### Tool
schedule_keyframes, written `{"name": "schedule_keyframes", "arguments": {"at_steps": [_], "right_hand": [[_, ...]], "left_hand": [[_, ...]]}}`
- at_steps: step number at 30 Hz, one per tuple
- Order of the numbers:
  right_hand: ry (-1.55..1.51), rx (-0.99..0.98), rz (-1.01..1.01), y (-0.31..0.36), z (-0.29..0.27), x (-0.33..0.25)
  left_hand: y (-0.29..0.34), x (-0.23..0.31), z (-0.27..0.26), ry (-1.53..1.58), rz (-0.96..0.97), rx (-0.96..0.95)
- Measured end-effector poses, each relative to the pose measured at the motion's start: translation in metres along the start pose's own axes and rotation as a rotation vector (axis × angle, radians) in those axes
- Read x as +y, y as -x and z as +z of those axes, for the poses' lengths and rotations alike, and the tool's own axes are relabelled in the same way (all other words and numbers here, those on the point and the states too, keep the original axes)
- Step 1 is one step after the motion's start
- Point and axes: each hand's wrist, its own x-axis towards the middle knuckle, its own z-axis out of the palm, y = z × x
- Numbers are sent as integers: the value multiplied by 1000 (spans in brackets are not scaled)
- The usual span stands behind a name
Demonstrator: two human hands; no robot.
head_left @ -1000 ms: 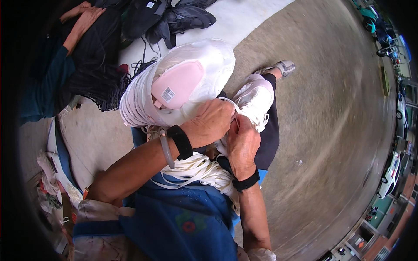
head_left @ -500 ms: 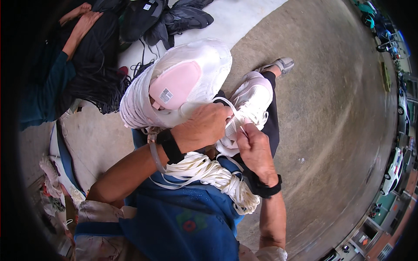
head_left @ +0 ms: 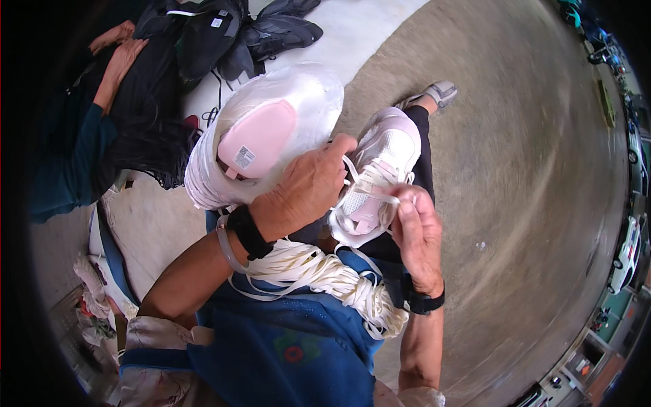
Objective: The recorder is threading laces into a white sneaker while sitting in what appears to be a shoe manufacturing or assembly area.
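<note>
A white and pale pink shoe upper (head_left: 385, 154) lies on my dark-trousered leg, toe pointing away. My right hand (head_left: 418, 234) pinches a white shoelace (head_left: 380, 198) at the upper's right side, thumb against finger. On the left side of the upper, my left hand (head_left: 312, 178) is closed at the lacing, with a loop of lace by its fingertips; what lies inside the fingers is partly hidden. A thick hank of white laces (head_left: 325, 278) rests across my lap on the blue apron (head_left: 285, 339). Beside my left hand is a nested stack of white uppers (head_left: 305, 95) with a pink insole-shaped piece (head_left: 260, 136).
At the upper left another person's hands (head_left: 119, 57) rest near a mass of black laces (head_left: 146, 146). Black shoes (head_left: 278, 34) lie on a white sheet (head_left: 373, 24). Concrete floor (head_left: 502, 169) stretches right, toward parked vehicles (head_left: 627, 254).
My right hand has moved right and slightly down, drawing the lace out sideways. My left hand has shifted left and up, and more of the upper's lacing shows between the hands.
</note>
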Motion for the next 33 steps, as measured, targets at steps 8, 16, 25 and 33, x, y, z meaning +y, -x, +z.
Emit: {"name": "schedule_keyframes", "arguments": {"at_steps": [8,16,25,33], "right_hand": [[382,-91,-100,-7,22,4],[-923,-356,-87,6,-57,0],[-844,-550,3,14,-53,12],[-582,-394,101,35,-46,-4]], "left_hand": [[-2,-15,7,-300,246,-110],[-2,5,2,-167,260,13],[-11,6,-19,210,-47,-295],[-3,-9,-13,7,-21,-268]]}}
